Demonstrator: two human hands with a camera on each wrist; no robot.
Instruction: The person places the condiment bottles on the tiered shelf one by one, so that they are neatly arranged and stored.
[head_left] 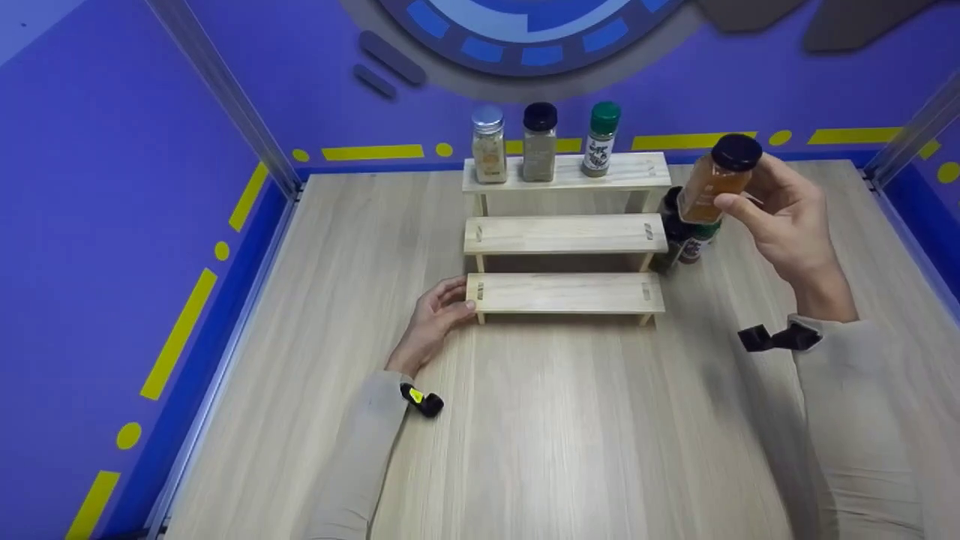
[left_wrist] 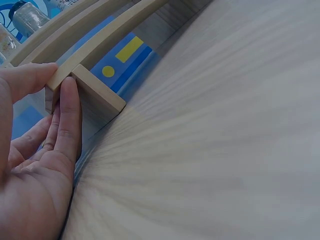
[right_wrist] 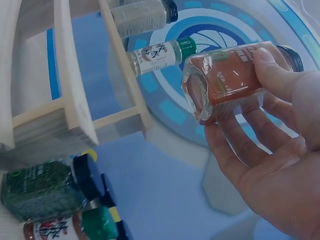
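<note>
My right hand (head_left: 795, 217) grips a clear spice jar (right_wrist: 225, 77) of orange-red powder with a black lid, raised to the right of a three-step wooden rack (head_left: 566, 292). Thumb and fingers hold its sides, the lid tilted up in the head view. With my left hand (head_left: 431, 326) I pinch the left end of the rack's lowest step, as the left wrist view shows at the step's corner (left_wrist: 62, 77). On the top step stand a silver-capped jar (head_left: 490, 150), a black-capped jar (head_left: 540, 146) and a green-capped bottle (head_left: 601, 142).
Right of the rack, partly hidden behind the raised jar, stand a dark-lidded jar of green flakes (right_wrist: 42, 187) and another green-capped bottle (right_wrist: 65, 227). Blue panels (head_left: 150, 225) wall in the wooden table (head_left: 360, 247) at the back and sides.
</note>
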